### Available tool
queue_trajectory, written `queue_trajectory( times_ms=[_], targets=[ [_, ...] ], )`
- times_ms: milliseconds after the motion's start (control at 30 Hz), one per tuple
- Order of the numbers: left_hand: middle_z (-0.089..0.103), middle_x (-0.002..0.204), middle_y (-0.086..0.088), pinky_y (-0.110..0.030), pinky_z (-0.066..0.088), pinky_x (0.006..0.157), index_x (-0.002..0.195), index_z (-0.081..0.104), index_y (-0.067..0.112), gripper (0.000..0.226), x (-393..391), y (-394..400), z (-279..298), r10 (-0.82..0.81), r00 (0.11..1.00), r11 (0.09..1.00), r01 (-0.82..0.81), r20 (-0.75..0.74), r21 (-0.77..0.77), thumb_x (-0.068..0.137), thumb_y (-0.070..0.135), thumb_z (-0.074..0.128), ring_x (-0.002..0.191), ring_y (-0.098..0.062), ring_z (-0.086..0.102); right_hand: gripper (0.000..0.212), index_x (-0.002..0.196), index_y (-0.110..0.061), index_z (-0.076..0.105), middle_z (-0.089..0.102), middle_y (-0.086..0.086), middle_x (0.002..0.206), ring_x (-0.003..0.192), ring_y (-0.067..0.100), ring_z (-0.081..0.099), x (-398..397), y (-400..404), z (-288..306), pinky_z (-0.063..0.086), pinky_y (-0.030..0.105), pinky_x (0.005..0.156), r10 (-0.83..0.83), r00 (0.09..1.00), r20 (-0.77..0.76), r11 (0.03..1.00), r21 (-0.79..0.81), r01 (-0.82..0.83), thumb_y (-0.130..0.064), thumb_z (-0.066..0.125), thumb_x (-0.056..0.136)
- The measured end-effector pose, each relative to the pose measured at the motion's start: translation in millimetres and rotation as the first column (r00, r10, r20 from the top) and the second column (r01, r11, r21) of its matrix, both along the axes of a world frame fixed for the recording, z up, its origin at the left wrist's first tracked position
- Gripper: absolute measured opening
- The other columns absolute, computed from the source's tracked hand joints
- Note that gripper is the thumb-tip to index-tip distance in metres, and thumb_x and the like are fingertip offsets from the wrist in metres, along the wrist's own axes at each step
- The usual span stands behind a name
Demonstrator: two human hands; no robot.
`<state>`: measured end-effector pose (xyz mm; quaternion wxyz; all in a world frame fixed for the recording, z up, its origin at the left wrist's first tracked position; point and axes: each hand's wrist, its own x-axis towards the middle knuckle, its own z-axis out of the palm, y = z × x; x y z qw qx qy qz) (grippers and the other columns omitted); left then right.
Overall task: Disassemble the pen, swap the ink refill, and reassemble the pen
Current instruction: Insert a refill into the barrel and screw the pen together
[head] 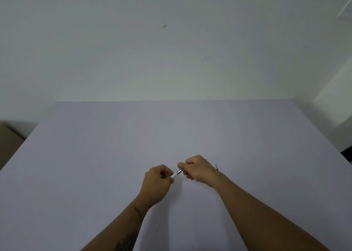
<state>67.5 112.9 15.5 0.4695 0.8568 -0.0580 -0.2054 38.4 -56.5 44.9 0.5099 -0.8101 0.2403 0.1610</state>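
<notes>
A white pen (175,174) with a silver metal tip section is held between both hands just above the table. My left hand (157,183) grips the white barrel, most of which is hidden in the fist. My right hand (198,169) pinches the silver tip end with curled fingers. A thin dark ink refill (216,167) lies on the table just behind my right wrist, partly hidden by it.
The pale lavender table (171,132) stretches wide ahead and to both sides. A white wall stands behind its far edge. A brown box (8,138) sits off the table's left side.
</notes>
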Motion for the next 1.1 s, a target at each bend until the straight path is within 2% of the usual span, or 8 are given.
queue_trajectory(
  times_ms=[167,267,400,500,800,933,1033,1100],
  targets=[
    [0.065,0.069,0.002,-0.015,0.040,0.045,0.073,0.069,0.022,0.016,0.5,3.8,-0.1,0.014,1.000,1.000,-0.014,-0.002,0.006,0.080,0.007,0.070,0.050,-0.006,0.050,0.039,0.094,-0.008,0.075,0.072,0.004,0.079,0.066,0.016,0.063,4.4,-2.5,10.6,0.048,0.026,0.059,-0.066,0.991,-0.119,0.984,0.158,0.085,-0.042,0.055,0.093],
    [0.066,0.070,0.001,-0.018,0.041,0.048,0.073,0.070,0.022,0.015,0.4,4.7,0.6,0.020,1.000,1.000,-0.020,0.005,0.011,0.079,0.008,0.070,0.052,-0.008,0.051,0.029,0.100,-0.007,0.075,0.075,0.008,0.086,0.073,0.018,0.064,5.9,-7.4,12.4,0.049,0.027,0.061,-0.084,0.991,-0.108,0.968,0.228,0.107,-0.031,0.061,0.091],
    [0.065,0.068,0.002,-0.017,0.040,0.046,0.072,0.070,0.022,0.016,1.8,5.1,2.3,0.020,1.000,1.000,-0.020,0.004,-0.003,0.079,0.007,0.070,0.049,-0.006,0.050,0.013,0.094,-0.008,0.077,0.076,0.007,0.084,0.071,0.015,0.064,5.9,-7.8,10.8,0.050,0.024,0.061,-0.052,0.997,-0.063,0.977,0.205,0.064,-0.012,0.067,0.086],
    [0.065,0.068,0.000,-0.017,0.041,0.046,0.074,0.070,0.019,0.014,1.9,3.4,3.9,0.013,1.000,1.000,-0.013,0.002,-0.012,0.080,0.006,0.070,0.050,-0.008,0.050,0.010,0.087,-0.009,0.076,0.076,0.006,0.079,0.067,0.012,0.065,5.7,-6.3,7.6,0.049,0.023,0.059,-0.074,0.997,-0.037,0.982,0.173,0.079,-0.010,0.067,0.086],
    [0.065,0.067,0.001,-0.017,0.041,0.046,0.073,0.070,0.021,0.017,-0.2,5.2,3.2,0.000,1.000,1.000,0.000,-0.001,-0.006,0.080,0.006,0.069,0.049,-0.007,0.050,0.022,0.075,-0.016,0.072,0.072,0.000,0.070,0.059,0.009,0.059,1.2,1.9,0.8,0.045,0.022,0.054,-0.050,0.999,-0.005,0.999,-0.006,0.050,-0.033,0.066,0.088],
    [0.066,0.068,0.001,-0.015,0.042,0.045,0.072,0.070,0.022,0.017,0.3,6.5,2.1,0.005,1.000,1.000,-0.005,0.002,0.001,0.079,0.007,0.070,0.048,-0.005,0.050,0.025,0.078,-0.014,0.072,0.072,0.002,0.072,0.060,0.010,0.059,-1.2,4.9,2.6,0.045,0.021,0.052,-0.047,0.999,0.005,0.999,-0.008,0.047,-0.036,0.065,0.088],
    [0.067,0.069,0.000,-0.018,0.043,0.047,0.072,0.070,0.022,0.017,1.4,6.1,2.9,0.005,1.000,1.000,-0.005,0.005,-0.001,0.080,0.007,0.070,0.051,-0.007,0.052,0.008,0.090,-0.018,0.074,0.073,0.001,0.079,0.065,0.010,0.062,-1.6,3.6,5.5,0.046,0.020,0.054,-0.063,0.998,0.013,0.996,0.069,0.062,-0.023,0.069,0.087],
    [0.067,0.069,-0.001,-0.019,0.043,0.048,0.073,0.070,0.022,0.017,1.7,6.0,3.2,0.008,1.000,1.000,-0.008,0.007,0.001,0.080,0.007,0.071,0.051,-0.008,0.052,0.015,0.094,-0.021,0.074,0.073,0.002,0.083,0.069,0.012,0.063,-2.2,1.3,6.6,0.048,0.021,0.056,-0.066,0.998,0.019,0.990,0.125,0.063,-0.010,0.069,0.085]
  ],
)
